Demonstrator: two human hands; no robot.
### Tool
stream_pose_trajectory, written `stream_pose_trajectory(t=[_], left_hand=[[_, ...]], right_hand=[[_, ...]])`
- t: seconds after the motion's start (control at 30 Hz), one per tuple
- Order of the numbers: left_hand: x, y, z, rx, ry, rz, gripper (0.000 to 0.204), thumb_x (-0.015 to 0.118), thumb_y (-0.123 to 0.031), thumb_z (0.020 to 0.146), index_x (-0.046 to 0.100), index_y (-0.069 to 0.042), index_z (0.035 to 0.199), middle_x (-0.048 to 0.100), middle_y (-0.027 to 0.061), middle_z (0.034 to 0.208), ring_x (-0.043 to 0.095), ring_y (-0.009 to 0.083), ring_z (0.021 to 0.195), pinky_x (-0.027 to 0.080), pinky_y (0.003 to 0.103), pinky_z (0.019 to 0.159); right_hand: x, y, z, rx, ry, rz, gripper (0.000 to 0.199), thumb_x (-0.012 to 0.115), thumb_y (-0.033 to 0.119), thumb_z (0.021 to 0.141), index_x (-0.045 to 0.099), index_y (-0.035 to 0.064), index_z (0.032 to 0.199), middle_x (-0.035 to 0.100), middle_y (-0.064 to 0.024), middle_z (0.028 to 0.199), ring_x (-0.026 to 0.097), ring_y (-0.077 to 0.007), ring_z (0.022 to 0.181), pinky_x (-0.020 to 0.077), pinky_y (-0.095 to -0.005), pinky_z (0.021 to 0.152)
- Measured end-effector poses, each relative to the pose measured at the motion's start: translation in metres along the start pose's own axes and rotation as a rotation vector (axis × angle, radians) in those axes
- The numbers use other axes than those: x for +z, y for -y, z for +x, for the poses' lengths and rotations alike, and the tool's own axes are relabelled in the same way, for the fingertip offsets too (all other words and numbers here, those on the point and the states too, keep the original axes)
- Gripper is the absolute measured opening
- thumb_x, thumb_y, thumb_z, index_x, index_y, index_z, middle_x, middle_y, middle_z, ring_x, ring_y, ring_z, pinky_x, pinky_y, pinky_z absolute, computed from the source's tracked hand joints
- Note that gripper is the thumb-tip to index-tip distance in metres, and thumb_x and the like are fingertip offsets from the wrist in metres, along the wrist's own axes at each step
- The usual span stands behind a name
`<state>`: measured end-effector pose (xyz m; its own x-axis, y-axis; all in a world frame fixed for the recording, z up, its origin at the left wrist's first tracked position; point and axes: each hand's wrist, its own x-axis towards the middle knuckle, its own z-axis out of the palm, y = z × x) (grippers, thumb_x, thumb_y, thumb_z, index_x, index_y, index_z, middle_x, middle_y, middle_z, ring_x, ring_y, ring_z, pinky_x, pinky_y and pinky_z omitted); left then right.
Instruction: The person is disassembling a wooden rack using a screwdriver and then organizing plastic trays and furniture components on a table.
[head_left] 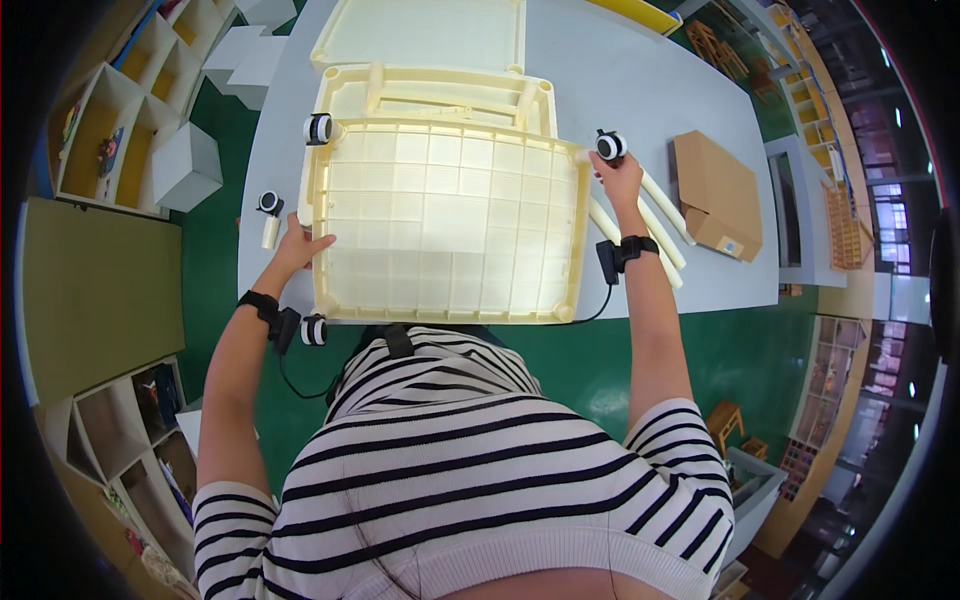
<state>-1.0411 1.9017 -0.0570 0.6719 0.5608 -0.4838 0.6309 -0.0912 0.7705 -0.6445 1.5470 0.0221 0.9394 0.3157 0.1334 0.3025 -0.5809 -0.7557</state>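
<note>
Cream gridded tray point(445, 220) is lying on the grey table point(640, 90); left hand point(300, 248) is pressing flat, fingers spread, against its left edge; right hand point(618, 178) is gripping a caster wheel point(610, 146) at its right corner.

Cream gridded plastic tray point(445, 215), flat, castor point(610, 146) at corner

Bright, even, overhead. Only soft shadows under the hands point(300, 248) on the pale counter point(620, 70). No harsh glare. Sharp between the hands; strongly bent and stretched beyond them, darkening to a black rim far out at every edge.
</note>
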Motion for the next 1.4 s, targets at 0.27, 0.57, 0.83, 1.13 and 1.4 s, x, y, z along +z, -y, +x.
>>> stream_pose_trajectory(t=[0.27, 0.57, 0.83, 1.13, 1.4], left_hand=[[0.001, 0.0, -0.01, 0.033, 0.02, -0.073, 0.069, 0.068, -0.014, 0.076, 0.02, -0.005, 0.123, 0.057, 0.0147, 0.095, 0.062, 0.0209, 0.075, 0.054, 0.032, 0.05], [0.004, 0.007, -0.001, 0.052, 0.0, -0.055, 0.07, 0.069, -0.019, 0.076, 0.02, -0.009, 0.124, 0.056, 0.0125, 0.092, 0.062, 0.0196, 0.072, 0.053, 0.031, 0.048], [-0.003, 0.01, -0.01, 0.058, 0.001, -0.068, 0.069, 0.068, -0.021, 0.076, 0.02, -0.009, 0.124, 0.056, 0.0129, 0.093, 0.062, 0.0192, 0.074, 0.053, 0.031, 0.05], [0.004, -0.004, -0.007, 0.049, 0.03, -0.031, 0.068, 0.067, -0.023, 0.078, 0.019, -0.004, 0.122, 0.058, 0.0145, 0.094, 0.062, 0.019, 0.074, 0.053, 0.03, 0.052], [-0.004, 0.003, -0.007, 0.021, -0.003, 0.014, 0.067, 0.067, -0.026, 0.079, 0.019, -0.004, 0.12, 0.057, 0.012, 0.089, 0.061, 0.0162, 0.068, 0.051, 0.028, 0.047]], right_hand=[[-0.003, 0.019, 0.028, 0.026, 0.373, -0.119, 0.029, 0.074, 0.017, 0.069, 0.059, -0.0036, 0.083, 0.062, -0.0078, 0.065, 0.06, -0.011, 0.054, 0.0485, -0.0231, 0.048], [0.0, 0.002, 0.046, 0.007, 0.481, -0.085, 0.026, 0.075, 0.012, 0.066, 0.059, -0.001, 0.082, 0.062, -0.0075, 0.063, 0.059, -0.0117, 0.051, 0.0474, -0.0232, 0.047], [0.01, 0.002, 0.039, -0.008, 0.43, -0.006, 0.027, 0.075, 0.013, 0.066, 0.06, -0.0017, 0.083, 0.061, -0.0072, 0.064, 0.059, -0.0118, 0.051, 0.0483, -0.0237, 0.047], [0.004, -0.004, 0.04, 0.014, 0.403, -0.06, 0.027, 0.074, 0.011, 0.065, 0.061, -0.0029, 0.084, 0.063, -0.0091, 0.066, 0.061, -0.0133, 0.052, 0.0507, -0.0249, 0.048], [0.013, 0.005, 0.044, 0.006, 0.447, -0.08, 0.027, 0.075, 0.013, 0.066, 0.059, -0.0051, 0.079, 0.061, -0.0097, 0.062, 0.062, -0.0143, 0.053, 0.0516, -0.0254, 0.048]])
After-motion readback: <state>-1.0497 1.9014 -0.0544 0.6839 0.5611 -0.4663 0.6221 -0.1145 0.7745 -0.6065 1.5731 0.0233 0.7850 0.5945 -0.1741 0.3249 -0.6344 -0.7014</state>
